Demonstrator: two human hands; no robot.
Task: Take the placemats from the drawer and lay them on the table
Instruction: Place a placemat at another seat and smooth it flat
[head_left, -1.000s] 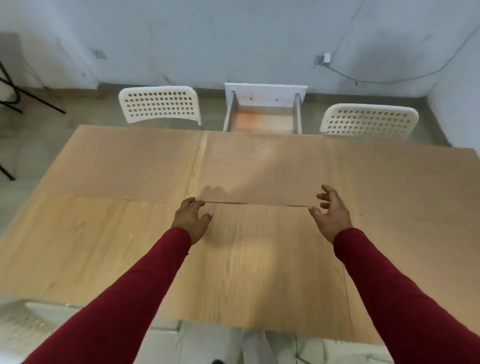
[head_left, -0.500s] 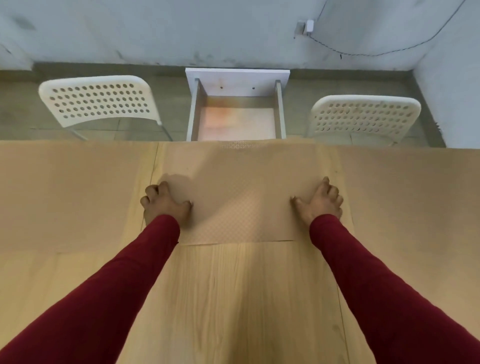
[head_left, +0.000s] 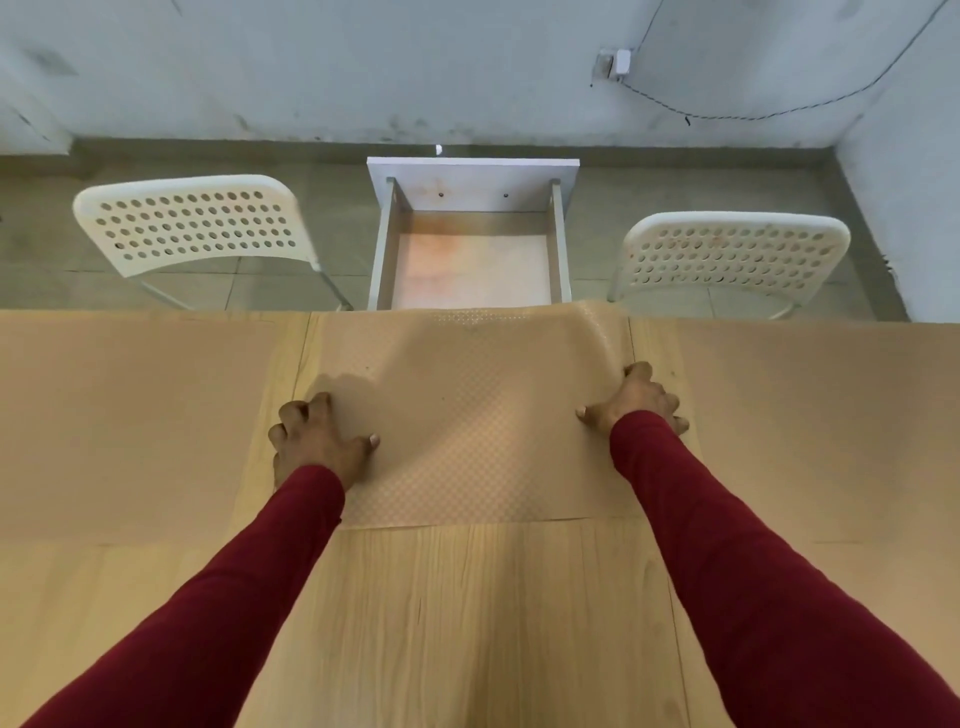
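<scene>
Three beige placemats lie side by side along the far half of the wooden table (head_left: 467, 623): a left placemat (head_left: 130, 415), a dotted middle placemat (head_left: 467, 426) and a right placemat (head_left: 810, 415). My left hand (head_left: 317, 441) is on the middle mat's left edge, fingers curled over it and thumb flat on the mat. At the mat's right edge, my right hand (head_left: 641, 402) grips it. The mat's far right corner is buckled upward. Beyond the table the white drawer (head_left: 387, 244) stands open, and its floor looks bare.
Two white perforated chairs stand behind the table, a left chair (head_left: 192, 223) and a right chair (head_left: 732, 249), on either side of the drawer. A grey wall with a socket and a dangling cable (head_left: 615, 62) closes off the back.
Both hands went from the mat's near edge onto its side edges and closed on them. The far right of the middle mat has humped up. My view moved forward over the table.
</scene>
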